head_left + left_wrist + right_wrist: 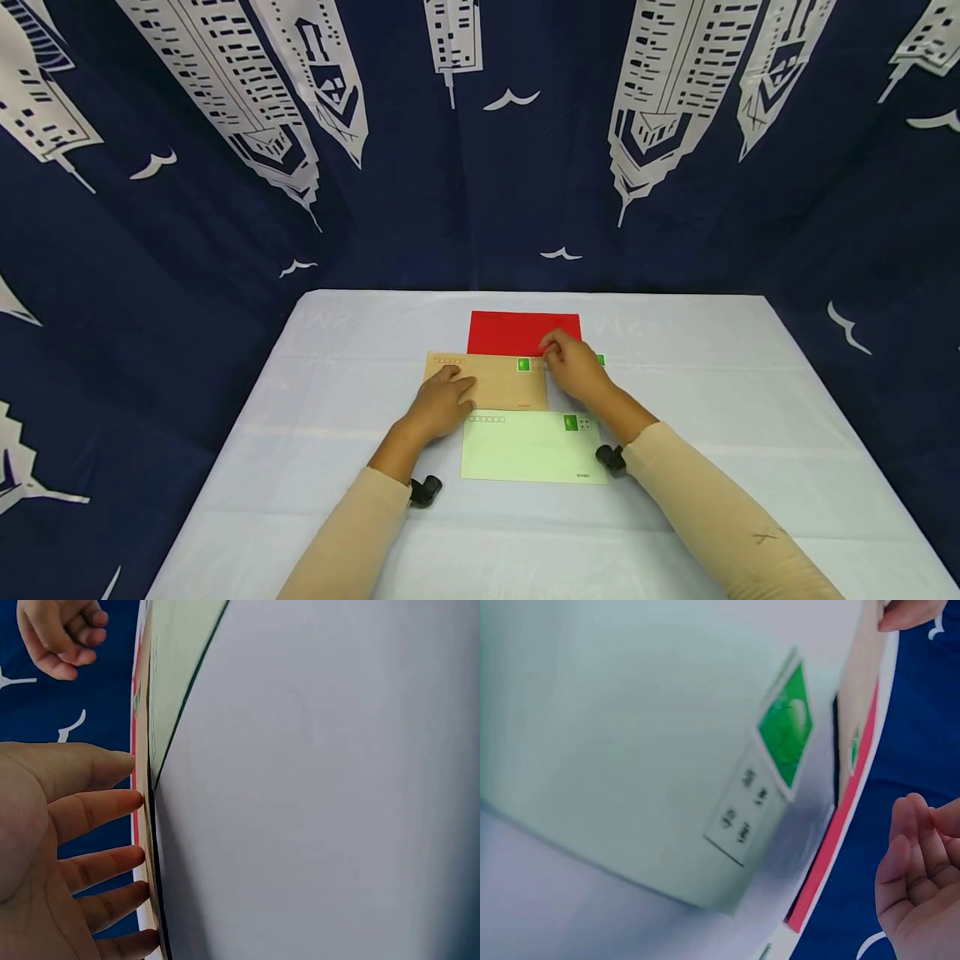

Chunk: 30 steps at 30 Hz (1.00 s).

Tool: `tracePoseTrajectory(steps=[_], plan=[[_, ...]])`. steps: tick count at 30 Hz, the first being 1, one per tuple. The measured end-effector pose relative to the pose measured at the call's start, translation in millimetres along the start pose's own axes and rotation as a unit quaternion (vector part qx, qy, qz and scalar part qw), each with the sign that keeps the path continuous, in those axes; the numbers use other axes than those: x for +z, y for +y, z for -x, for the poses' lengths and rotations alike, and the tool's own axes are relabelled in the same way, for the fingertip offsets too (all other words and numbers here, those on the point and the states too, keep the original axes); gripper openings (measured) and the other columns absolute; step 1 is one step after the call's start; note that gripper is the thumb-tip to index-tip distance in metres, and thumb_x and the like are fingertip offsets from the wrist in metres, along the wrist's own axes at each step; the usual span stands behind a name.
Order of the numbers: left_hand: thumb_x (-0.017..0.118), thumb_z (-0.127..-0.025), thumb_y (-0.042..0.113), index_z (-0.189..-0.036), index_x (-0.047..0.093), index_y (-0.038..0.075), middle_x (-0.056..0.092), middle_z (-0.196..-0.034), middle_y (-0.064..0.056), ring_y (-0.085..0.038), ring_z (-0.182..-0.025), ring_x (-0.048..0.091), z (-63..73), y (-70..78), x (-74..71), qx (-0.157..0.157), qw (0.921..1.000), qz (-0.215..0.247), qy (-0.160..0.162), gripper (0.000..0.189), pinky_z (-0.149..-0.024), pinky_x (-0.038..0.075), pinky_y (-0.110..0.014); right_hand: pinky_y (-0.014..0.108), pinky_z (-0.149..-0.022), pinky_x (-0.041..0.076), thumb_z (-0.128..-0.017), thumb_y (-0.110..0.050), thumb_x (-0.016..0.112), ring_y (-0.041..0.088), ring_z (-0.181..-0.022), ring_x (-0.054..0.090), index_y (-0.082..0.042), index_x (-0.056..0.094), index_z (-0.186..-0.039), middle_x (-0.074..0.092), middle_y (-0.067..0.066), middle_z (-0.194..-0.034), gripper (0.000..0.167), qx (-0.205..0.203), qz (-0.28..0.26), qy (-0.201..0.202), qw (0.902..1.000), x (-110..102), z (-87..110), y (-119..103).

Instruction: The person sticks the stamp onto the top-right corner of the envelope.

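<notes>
Left hand (442,402) spread on a brown envelope (501,385), right hand (573,367) beside its top corner

From the left hand, the brown envelope runs from under the fingertips toward 3 o'clock. That hand's fingers are apart, none gripping. A red paper (510,331) lies at 2 o'clock from it, and a green envelope (528,450) at 4 o'clock.

From the right hand, the brown envelope is at 9 o'clock, the red paper at 10, the green envelope at 7. The right hand's fingers are loosely bent, close together, with nothing seen in them; both wrist views show it raised just clear of the papers.

Counted: one brown envelope, one green envelope, one red paper. The red lies at the brown's 12 o'clock edge, the green at its 6 o'clock edge; whether they overlap is hard to tell. There are three green stamps: one on the brown envelope (523,365), one on the green, and one part-hidden at 3 o'clock from the right hand (600,360), its backing unclear.

Two black cameras (425,492) sit at the cuffs of two beige sleeves (352,533). Everything lies on one white bench (285,467), before a navy curtain (465,208) printed with pale towers and birds.
</notes>
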State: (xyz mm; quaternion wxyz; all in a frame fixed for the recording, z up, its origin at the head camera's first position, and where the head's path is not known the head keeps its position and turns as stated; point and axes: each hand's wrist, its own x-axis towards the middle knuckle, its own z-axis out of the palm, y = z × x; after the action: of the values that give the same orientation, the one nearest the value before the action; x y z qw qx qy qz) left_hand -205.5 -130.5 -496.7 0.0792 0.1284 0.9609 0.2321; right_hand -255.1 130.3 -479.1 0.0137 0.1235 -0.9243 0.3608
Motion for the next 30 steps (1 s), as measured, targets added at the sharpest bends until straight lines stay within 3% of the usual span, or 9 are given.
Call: tracePoseTrajectory(steps=[10, 19, 30], plan=[[0.06, -0.1, 0.021, -0.136, 0.063, 0.003, 0.053, -0.147, -0.018, -0.034, -0.145, 0.042, -3.3, -0.3, -3.6, 0.012, 0.9993, 0.018, 0.029, 0.041, -0.123, 0.03, -0.051, 0.032, -0.081, 0.052, -0.101, -0.012, 0.05, 0.023, -0.088, 0.061, -0.002, 0.062, -0.117, 0.066, 0.01, -0.102, 0.022, 0.008, -0.058, 0.02, 0.9981, -12.4, 4.5, 4.5], [0.055, -0.102, 0.018, -0.14, 0.061, 0.006, 0.053, -0.149, -0.008, -0.029, -0.145, 0.045, -13.4, 7.2, -13.5, 0.047, 0.9939, 0.082, 0.057, 0.04, -0.121, 0.037, -0.045, 0.023, -0.067, 0.051, -0.1, -0.009, 0.051, 0.019, -0.078, 0.061, -0.003, 0.062, -0.117, 0.066, 0.011, -0.097, 0.021, 0.008, -0.079, 0.043, 0.9959, -20.7, 6.5, 17.0], [0.056, -0.102, 0.022, -0.147, 0.054, 0.011, 0.049, -0.153, -0.01, -0.029, -0.145, 0.045, -30.2, 17.0, -25.9, 0.059, 0.9963, 0.032, 0.053, 0.046, -0.12, 0.039, -0.044, 0.024, -0.073, 0.052, -0.102, -0.013, 0.05, 0.022, -0.083, 0.06, -0.007, 0.062, -0.118, 0.064, 0.011, -0.1, 0.021, 0.052, -0.056, 0.042, 0.9962, -30.5, 9.0, 27.3]])
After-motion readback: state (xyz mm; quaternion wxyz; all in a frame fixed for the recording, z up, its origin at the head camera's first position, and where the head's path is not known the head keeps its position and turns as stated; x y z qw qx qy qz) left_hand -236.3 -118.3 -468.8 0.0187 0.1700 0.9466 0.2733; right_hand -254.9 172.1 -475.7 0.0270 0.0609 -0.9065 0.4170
